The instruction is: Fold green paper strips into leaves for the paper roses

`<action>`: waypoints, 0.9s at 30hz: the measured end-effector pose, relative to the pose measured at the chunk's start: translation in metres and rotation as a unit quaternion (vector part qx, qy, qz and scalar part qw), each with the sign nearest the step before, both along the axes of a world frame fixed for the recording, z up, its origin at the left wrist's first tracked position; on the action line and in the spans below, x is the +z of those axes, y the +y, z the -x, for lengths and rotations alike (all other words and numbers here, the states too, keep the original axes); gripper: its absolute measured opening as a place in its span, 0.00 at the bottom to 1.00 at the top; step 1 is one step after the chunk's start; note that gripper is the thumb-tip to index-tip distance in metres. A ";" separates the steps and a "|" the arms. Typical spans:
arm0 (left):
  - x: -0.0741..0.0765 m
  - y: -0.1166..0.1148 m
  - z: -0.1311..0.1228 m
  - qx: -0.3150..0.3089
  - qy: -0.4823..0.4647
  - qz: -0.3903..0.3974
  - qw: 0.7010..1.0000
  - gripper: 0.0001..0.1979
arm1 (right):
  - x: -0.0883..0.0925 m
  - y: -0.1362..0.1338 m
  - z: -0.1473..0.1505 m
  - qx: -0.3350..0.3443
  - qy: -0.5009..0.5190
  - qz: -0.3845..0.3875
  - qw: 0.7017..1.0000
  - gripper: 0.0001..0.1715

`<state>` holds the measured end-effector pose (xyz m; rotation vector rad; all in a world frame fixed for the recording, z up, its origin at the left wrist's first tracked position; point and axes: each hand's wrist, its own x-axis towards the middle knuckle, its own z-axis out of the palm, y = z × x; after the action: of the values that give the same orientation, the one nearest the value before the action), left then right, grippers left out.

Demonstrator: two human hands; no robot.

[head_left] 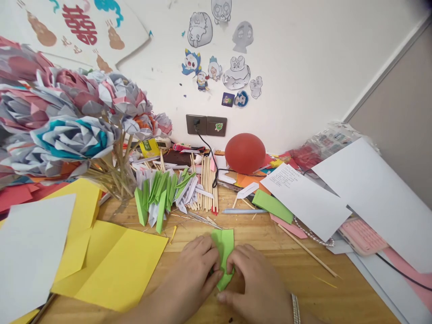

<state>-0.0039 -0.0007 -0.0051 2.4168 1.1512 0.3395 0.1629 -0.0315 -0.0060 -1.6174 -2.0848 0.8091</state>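
A small folded piece of green paper (224,245) lies on the wooden table (256,229) near its front edge. My left hand (195,270) presses on its left side, fingers bent down onto the paper. My right hand (251,283) holds its right and lower edge, fingers curled over the fold, a bracelet on the wrist. Both hands touch the paper and nearly meet over its lower half, which they partly hide.
Yellow paper sheets (111,261) and a white sheet (30,252) lie at left. Folded green and white paper pieces (162,193), wooden sticks (207,184), a bouquet of paper flowers (67,121), a red balloon (245,153) and white sheets (371,189) crowd the back and right.
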 end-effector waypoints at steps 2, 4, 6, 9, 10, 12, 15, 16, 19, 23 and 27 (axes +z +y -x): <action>-0.001 0.000 0.000 -0.002 0.003 0.000 1.000 0.04 | -0.001 -0.001 0.000 -0.013 0.004 -0.008 1.000 0.18; -0.002 0.000 0.001 -0.004 0.003 -0.005 1.000 0.04 | -0.002 -0.002 0.001 -0.017 -0.002 -0.011 1.000 0.16; -0.003 -0.001 0.001 -0.005 0.003 -0.008 1.000 0.04 | -0.003 -0.002 0.002 -0.016 -0.004 -0.010 1.000 0.16; -0.005 -0.001 0.001 -0.004 -0.002 -0.012 1.000 0.04 | -0.002 0.002 -0.002 -0.020 -0.001 -0.012 1.000 0.14; -0.006 -0.001 0.001 -0.002 -0.003 -0.013 1.000 0.04 | -0.001 0.005 -0.004 -0.021 -0.003 -0.013 1.000 0.13; -0.007 -0.002 0.002 0.007 -0.005 -0.016 1.000 0.05 | 0.000 0.010 -0.010 -0.024 -0.008 -0.012 1.000 0.12; -0.009 -0.004 0.003 0.016 -0.015 -0.018 1.000 0.08 | 0.001 0.017 -0.017 -0.040 -0.012 -0.022 0.999 0.10; -0.008 -0.005 0.003 0.018 -0.017 -0.019 1.000 0.08 | 0.001 0.017 -0.018 -0.047 -0.012 -0.030 0.998 0.09; -0.004 -0.006 0.003 0.033 -0.014 -0.017 0.999 0.10 | -0.001 0.014 -0.011 -0.050 -0.011 -0.065 0.997 0.14; -0.003 -0.002 0.009 0.071 -0.008 -0.026 0.997 0.21 | -0.006 0.007 0.001 -0.032 -0.026 -0.087 0.995 0.21; -0.016 0.011 0.021 0.094 -0.027 -0.096 0.991 0.33 | -0.005 0.007 0.003 -0.032 -0.036 -0.065 0.997 0.23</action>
<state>-0.0250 0.0104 -0.0207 2.4477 1.3821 0.5957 0.1600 -0.0250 -0.0105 -1.6561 -2.0776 0.5889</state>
